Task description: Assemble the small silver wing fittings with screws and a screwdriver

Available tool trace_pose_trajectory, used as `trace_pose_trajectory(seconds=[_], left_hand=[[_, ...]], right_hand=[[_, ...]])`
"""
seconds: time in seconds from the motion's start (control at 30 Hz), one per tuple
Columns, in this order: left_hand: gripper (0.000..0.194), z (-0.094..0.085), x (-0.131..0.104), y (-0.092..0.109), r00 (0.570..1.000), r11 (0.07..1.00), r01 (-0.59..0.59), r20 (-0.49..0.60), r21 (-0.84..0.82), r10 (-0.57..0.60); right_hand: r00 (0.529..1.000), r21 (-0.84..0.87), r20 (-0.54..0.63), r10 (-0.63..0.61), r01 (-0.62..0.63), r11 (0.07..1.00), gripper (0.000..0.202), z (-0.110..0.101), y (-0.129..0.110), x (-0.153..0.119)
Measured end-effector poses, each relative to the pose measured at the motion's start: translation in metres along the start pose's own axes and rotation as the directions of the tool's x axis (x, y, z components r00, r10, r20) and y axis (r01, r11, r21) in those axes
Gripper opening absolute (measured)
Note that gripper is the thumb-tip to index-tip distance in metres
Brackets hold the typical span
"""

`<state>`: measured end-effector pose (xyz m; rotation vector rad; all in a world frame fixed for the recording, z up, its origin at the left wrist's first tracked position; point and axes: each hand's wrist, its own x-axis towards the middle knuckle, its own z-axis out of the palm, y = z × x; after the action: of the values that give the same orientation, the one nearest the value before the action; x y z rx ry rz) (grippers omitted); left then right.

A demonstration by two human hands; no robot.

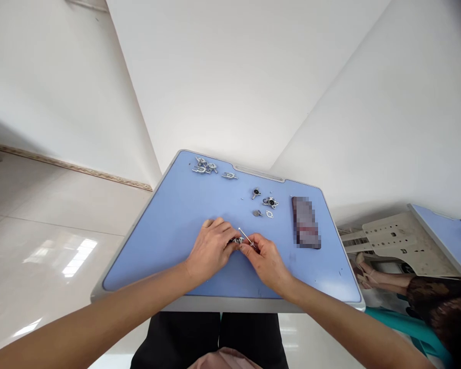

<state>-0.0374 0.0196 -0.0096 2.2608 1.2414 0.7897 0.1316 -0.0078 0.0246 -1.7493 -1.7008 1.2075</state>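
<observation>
Both my hands meet over the front half of the blue table (157, 246). Pinched in the fingers of my left hand (211, 248) is a small silver metal part (236, 239), mostly covered by the fingertips. My right hand (267, 259) touches the other side, its thumb and index finger closed on a thin metal rod (245, 234) that slants up to the left. Beyond the hands lie two metal parts with black centres, a nearer one (271, 202) and a farther one (256, 192). Beside them are a small grey piece (257, 213) and a flat oval plate (269, 214).
Several metal brackets (204, 166) are heaped at the far left corner, with a single bracket (229, 176) nearby. A dark pixelated rectangular object (306, 223) lies at the right. Past the table's right edge are a person's legs (392, 281) and another blue table (443, 238).
</observation>
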Motion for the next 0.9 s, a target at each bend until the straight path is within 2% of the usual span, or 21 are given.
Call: trace_pose_trajectory(seconds=[0.07,0.13,0.23,0.33,0.43,0.6,0.9], left_hand=[[0.008,0.000,0.000,0.001,1.000,1.000,-0.014,0.002,0.018,0.014],[0.008,0.001,0.000,0.001,1.000,0.999,-0.020,-0.001,0.032,0.020],[0.007,0.002,0.000,0.000,1.000,1.000,-0.020,-0.004,0.024,0.020],[0.008,0.003,-0.001,-0.001,1.000,1.000,-0.013,-0.016,0.006,0.013],[0.007,0.003,-0.001,-0.001,1.000,1.000,-0.015,-0.023,0.002,0.015],[0.005,0.003,-0.002,0.000,1.000,1.000,-0.016,-0.002,0.015,0.016],[0.005,0.003,-0.003,0.000,1.000,1.000,-0.022,-0.007,0.022,0.022]], right_hand=[[0.996,-0.126,0.051,-0.078,0.084,0.988,0.022,-0.012,-0.003,-0.004],[0.982,-0.303,0.072,-0.175,0.189,0.934,0.024,-0.027,-0.005,-0.007],[0.927,-0.565,0.122,-0.355,0.359,0.743,0.028,-0.045,-0.010,-0.007],[0.862,-0.716,0.224,-0.454,0.462,0.523,0.027,-0.055,-0.016,-0.005],[0.815,-0.758,0.319,-0.484,0.525,0.386,0.022,-0.058,-0.022,-0.003],[0.762,-0.747,0.411,-0.500,0.596,0.294,0.020,-0.058,-0.028,0.002],[0.751,-0.741,0.548,-0.370,0.640,0.202,0.019,-0.056,-0.039,0.005]])
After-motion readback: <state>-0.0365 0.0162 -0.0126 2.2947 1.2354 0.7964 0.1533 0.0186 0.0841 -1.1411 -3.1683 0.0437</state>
